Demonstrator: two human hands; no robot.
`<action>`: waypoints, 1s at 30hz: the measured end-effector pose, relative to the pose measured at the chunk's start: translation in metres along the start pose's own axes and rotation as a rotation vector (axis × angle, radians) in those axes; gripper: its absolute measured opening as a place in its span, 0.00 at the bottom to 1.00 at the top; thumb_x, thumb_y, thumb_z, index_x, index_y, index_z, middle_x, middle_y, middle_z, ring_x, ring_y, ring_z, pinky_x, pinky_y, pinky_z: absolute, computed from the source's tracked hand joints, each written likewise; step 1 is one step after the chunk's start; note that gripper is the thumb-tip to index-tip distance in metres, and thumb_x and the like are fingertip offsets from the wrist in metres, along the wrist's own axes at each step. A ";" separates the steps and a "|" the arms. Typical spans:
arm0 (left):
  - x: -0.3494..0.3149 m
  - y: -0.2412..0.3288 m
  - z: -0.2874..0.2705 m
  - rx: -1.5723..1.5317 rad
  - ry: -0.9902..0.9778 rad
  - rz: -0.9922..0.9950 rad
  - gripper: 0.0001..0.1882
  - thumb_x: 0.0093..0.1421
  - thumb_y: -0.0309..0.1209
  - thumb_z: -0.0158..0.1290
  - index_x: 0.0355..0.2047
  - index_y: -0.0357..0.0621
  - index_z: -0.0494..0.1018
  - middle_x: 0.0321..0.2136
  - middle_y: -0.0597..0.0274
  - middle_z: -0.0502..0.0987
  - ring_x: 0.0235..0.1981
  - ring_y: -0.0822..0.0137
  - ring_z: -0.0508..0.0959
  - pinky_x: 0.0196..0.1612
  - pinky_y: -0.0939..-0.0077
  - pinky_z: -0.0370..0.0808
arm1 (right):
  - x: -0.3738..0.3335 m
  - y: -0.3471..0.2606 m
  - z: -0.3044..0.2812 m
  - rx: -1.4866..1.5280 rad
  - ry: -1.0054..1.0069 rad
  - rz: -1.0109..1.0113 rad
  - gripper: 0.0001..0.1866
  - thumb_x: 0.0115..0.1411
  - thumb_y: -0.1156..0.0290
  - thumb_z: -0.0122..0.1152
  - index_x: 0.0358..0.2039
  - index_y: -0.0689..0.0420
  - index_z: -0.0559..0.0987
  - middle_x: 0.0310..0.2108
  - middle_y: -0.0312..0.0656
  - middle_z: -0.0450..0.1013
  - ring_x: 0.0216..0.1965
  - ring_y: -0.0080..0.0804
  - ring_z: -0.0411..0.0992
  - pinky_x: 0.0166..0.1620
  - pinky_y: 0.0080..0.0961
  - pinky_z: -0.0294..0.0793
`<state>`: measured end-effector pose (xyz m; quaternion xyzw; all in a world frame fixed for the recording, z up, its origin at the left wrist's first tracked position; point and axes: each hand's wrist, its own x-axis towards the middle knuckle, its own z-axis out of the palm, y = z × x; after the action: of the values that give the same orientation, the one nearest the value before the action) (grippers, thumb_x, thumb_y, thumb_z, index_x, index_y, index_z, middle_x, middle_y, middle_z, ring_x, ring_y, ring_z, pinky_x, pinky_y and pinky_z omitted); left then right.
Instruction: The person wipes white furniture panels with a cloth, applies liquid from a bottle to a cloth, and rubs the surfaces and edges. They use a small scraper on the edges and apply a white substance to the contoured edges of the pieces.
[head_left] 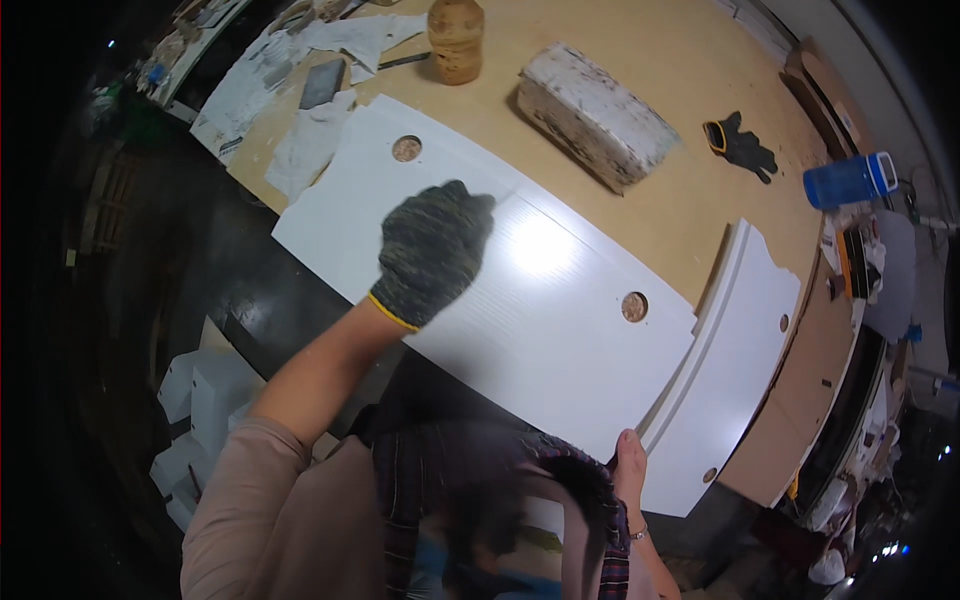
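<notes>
White panel under gloved left hand, fingers curled, right hand beside, grip unclear

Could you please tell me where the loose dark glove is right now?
In the head view, the loose dark glove lies on the tabletop at upper right, between the stained block and the blue container.

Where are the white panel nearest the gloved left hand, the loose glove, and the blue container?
White panel (pixel 530 290): head view, bare middle of its upper face.
Loose glove (pixel 744 150): head view, its dark palm area.
Blue container (pixel 836 183): head view, its blue side wall.
</notes>
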<state>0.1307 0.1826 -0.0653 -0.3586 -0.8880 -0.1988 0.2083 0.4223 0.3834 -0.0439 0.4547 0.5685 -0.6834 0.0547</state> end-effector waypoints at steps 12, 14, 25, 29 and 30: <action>0.007 0.119 0.013 -0.061 -0.261 0.613 0.06 0.57 0.32 0.49 0.33 0.45 0.72 0.22 0.62 0.68 0.24 0.64 0.71 0.22 0.65 0.66 | 0.002 0.015 -0.012 0.526 -0.172 0.306 0.25 0.72 0.48 0.36 0.47 0.57 0.71 0.26 0.40 0.73 0.21 0.27 0.68 0.27 0.22 0.69; -0.002 0.134 0.016 -0.159 -0.395 0.684 0.06 0.56 0.31 0.49 0.33 0.46 0.72 0.22 0.63 0.68 0.23 0.63 0.71 0.22 0.65 0.65 | 0.003 0.017 -0.006 0.897 -0.091 0.371 0.23 0.72 0.51 0.39 0.40 0.58 0.74 0.26 0.40 0.73 0.22 0.28 0.69 0.25 0.26 0.69; 0.001 0.153 0.006 -0.171 -0.369 0.639 0.10 0.57 0.38 0.51 0.28 0.44 0.73 0.22 0.59 0.71 0.25 0.61 0.75 0.23 0.63 0.69 | 0.004 0.055 -0.019 1.084 -0.186 0.291 0.18 0.70 0.63 0.39 0.35 0.61 0.75 0.26 0.37 0.71 0.28 0.31 0.70 0.34 0.29 0.71; 0.000 0.163 0.000 -0.129 -0.489 0.735 0.09 0.57 0.35 0.49 0.28 0.42 0.72 0.20 0.59 0.70 0.21 0.61 0.73 0.20 0.63 0.67 | -0.002 0.056 -0.019 1.043 -0.215 0.277 0.16 0.69 0.65 0.42 0.36 0.62 0.76 0.25 0.36 0.71 0.28 0.31 0.70 0.33 0.30 0.72; -0.007 0.173 -0.008 -0.095 -0.673 0.804 0.09 0.57 0.34 0.49 0.28 0.41 0.72 0.20 0.58 0.71 0.21 0.61 0.73 0.20 0.63 0.66 | -0.004 0.054 -0.017 1.007 -0.177 0.257 0.16 0.69 0.65 0.43 0.35 0.62 0.76 0.25 0.36 0.70 0.27 0.30 0.70 0.32 0.29 0.71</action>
<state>0.2616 0.2895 -0.0265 -0.7240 -0.6881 -0.0170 -0.0451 0.4660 0.3770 -0.0797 0.4314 0.1024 -0.8955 -0.0393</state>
